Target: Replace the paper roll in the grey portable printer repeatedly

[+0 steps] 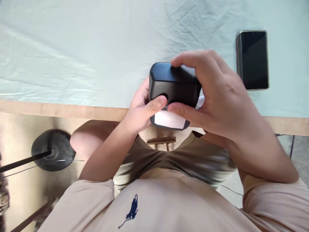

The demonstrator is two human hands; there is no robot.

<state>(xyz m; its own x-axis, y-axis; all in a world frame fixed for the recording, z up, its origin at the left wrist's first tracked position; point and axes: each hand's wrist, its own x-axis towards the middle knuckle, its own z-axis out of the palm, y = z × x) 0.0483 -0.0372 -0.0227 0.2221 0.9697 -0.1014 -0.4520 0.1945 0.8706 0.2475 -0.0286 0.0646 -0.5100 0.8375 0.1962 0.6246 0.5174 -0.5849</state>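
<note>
Both hands hold a black, round-cornered box-like device (176,91) above the near edge of the table. It has a glossy top face and a bright white panel on its lower side; its exact kind I cannot make out. My left hand (145,109) grips it from the left, thumb on the front face and the other fingers mostly hidden behind. My right hand (214,87) wraps its right side, with the index finger on top and the thumb across the front below. Something white shows in part between the device and my right palm.
A pale blue-green cloth (96,48) covers the table, whose wooden edge (60,108) runs in front of me. A dark-screened phone (254,59) lies at the right. Below left on the floor stands a round black base (54,151) with a pole.
</note>
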